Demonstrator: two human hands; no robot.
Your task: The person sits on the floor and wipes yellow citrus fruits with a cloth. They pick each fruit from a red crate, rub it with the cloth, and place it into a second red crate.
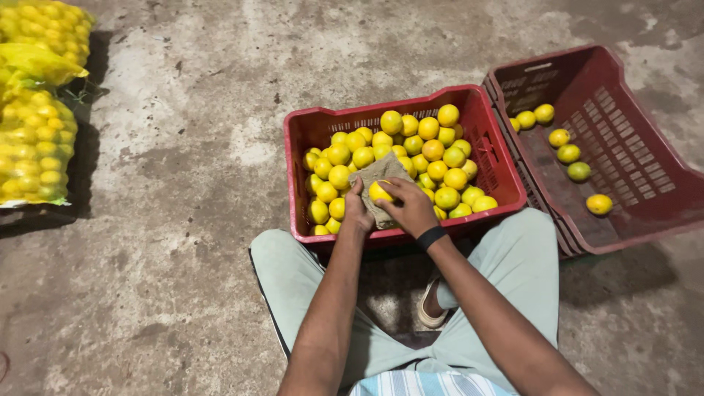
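I sit on a concrete floor with a red crate (312,132) full of yellow citrus fruits between my knees. Both hands are over the crate's near side. My right hand (411,207) grips one yellow fruit (379,191) against a beige cloth (381,172) that lies on the pile. My left hand (356,213) holds the cloth's near edge beside that fruit. A black band circles my right wrist.
A second red crate (631,169), tilted at the right, holds several loose fruits (568,153). Yellow mesh sacks of fruit (33,147) are stacked at the far left. My legs in pale green trousers spread around the near crate.
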